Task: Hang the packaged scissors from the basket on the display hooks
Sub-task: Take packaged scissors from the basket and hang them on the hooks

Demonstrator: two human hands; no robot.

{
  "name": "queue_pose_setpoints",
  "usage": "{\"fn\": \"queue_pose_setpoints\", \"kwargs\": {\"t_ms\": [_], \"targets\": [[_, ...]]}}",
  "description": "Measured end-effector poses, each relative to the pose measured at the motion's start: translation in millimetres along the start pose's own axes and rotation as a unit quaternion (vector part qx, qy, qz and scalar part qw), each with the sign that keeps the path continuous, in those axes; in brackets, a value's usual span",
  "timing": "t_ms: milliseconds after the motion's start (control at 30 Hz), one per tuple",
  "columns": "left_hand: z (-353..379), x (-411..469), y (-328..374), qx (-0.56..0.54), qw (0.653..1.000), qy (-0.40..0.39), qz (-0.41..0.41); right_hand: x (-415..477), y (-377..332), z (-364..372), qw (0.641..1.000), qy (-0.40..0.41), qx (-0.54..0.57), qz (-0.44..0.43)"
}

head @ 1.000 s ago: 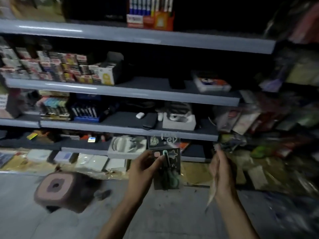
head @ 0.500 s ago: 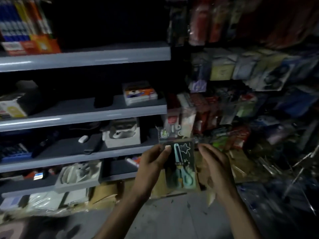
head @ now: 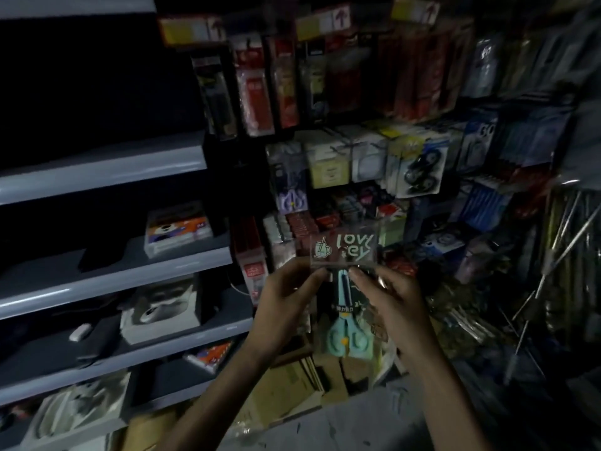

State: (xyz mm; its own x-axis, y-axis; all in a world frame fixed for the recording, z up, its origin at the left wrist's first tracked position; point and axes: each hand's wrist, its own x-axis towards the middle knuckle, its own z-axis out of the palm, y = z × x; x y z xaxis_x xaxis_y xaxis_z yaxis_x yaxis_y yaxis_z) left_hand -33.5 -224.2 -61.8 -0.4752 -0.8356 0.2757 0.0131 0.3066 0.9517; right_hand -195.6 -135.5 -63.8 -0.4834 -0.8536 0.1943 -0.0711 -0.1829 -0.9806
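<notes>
Pack: we hold a flat clear-plastic pack of scissors (head: 344, 297) upright betw. both hands, in front of the hanging goods. It touches no hook that we can make out.
Pack make: glossy film over dark card. Header strip w/ white lettering and a small cup drawing. Inside are mint-green plastic loop handles at the bottom, w/ a blue blade cover pointing up.
Left hand (head: 286, 307): thumb and fingers curled, pinching the pack's left edge just under the header.
Right hand (head: 393, 307): fingertips pinch the pack's right side at approx. the same height; palm covers part of the card.
Display wall: rows of hanging blister packs (head: 325, 83) behind and above the pack. Long red-and-clear ones up top, boxy white and yellow ones mid. All shiny and blurred; hooks too dim to tell.
Shelves: smooth grey metal shelves (head: 107, 164) to our left, rounded front lips catching light.
On shelves: flat orange-and-white box (head: 177, 227), square white carton (head: 159, 310), small white oblong (head: 80, 332).
Floor: flat brown cardboard pieces (head: 292, 382) below the pack, near the shelf foot.
Right edge: thin metal rods (head: 559, 242), tilted.
In the way: our hands hide the pack's mid edges; the header overlaps goods behind it.
</notes>
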Motion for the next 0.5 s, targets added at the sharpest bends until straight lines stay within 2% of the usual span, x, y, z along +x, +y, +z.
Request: {"fn": "queue_pose_setpoints", "kwargs": {"t_ms": [300,500], "targets": [[20,72,-7,0.004,0.995,0.104,0.009,87,10,-17,0.996,-0.017,-0.055,-0.063],[16,124,-23,-0.014,0.989,0.147,-0.005,155,23,-3,0.999,-0.022,-0.023,-0.031]]}}
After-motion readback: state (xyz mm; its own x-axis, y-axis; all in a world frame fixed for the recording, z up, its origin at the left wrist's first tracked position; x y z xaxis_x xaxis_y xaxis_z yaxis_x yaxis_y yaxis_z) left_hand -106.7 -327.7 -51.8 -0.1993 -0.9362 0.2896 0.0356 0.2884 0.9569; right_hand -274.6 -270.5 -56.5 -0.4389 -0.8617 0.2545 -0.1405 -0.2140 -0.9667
